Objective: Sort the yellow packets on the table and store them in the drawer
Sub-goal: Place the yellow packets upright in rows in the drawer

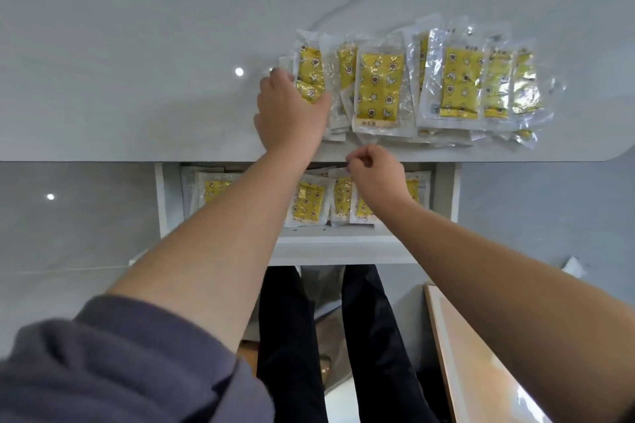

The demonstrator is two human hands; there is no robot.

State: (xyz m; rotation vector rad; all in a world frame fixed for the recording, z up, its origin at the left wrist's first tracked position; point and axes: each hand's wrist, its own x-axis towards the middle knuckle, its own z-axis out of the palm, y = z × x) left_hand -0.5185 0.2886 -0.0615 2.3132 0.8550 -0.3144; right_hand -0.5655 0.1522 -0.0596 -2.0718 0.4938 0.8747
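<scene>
Reading from the left, the drawer [161,203] stands pulled out below the front edge of the worktop [137,62] and is already part filled. A single stored packet [213,192] lies at its left end, and a stored row [307,204] of several more runs across its middle, partly hidden under both forearms. The left hand [292,106] reaches over the drawer and lies palm-down on the leftmost packet [309,75] of those on the worktop, covering its lower part; whether the fingers merely press it or grip its edge cannot be told. The right hand [376,172] hangs at the worktop's front edge, above the drawer, with fingers curled and thumb and forefinger drawn together; whether they pinch a clear film edge cannot be told. To the right, the loose pile [457,86] of yellow packets lies on the worktop in an overlapped, roughly side-by-side spread, so no firm count is possible. Judged from this, the work is under way but well short of complete: more packets appear to lie on the worktop than in the drawer, and the spread is only loosely ordered. Each packet is a glossy, crinkled clear sleeve with wide transparent margins around a yellow panel printed with stars, moons and small dark-centred figures. The film reflects the lights strongly and looks thin and slippery.
</scene>
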